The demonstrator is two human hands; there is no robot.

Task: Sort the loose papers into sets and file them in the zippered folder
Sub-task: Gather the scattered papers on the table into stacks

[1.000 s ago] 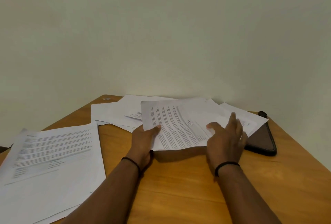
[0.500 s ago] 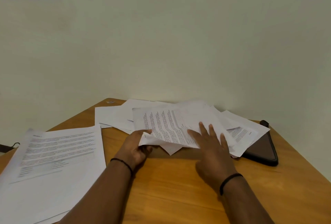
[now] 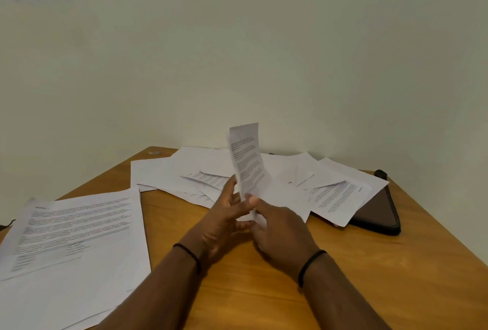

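Wooden surface [image 3: 264, 290] cluttered; we've both hands' fingers [image 3: 239, 207] pinching one printed sheet [image 3: 248, 163] upright, should support it flat before stacking.

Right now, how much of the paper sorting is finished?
Early stage. One stack lies apart at the left. Both hands, left hand and right hand, hold one raised sheet. The loose pile remains unsorted, partly covering the folder.

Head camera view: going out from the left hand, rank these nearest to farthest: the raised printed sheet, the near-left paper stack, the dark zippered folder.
1. Raised printed sheet: pinched at the left hand.
2. Near-left paper stack: left, near edge.
3. Dark zippered folder: far right, under loose papers.
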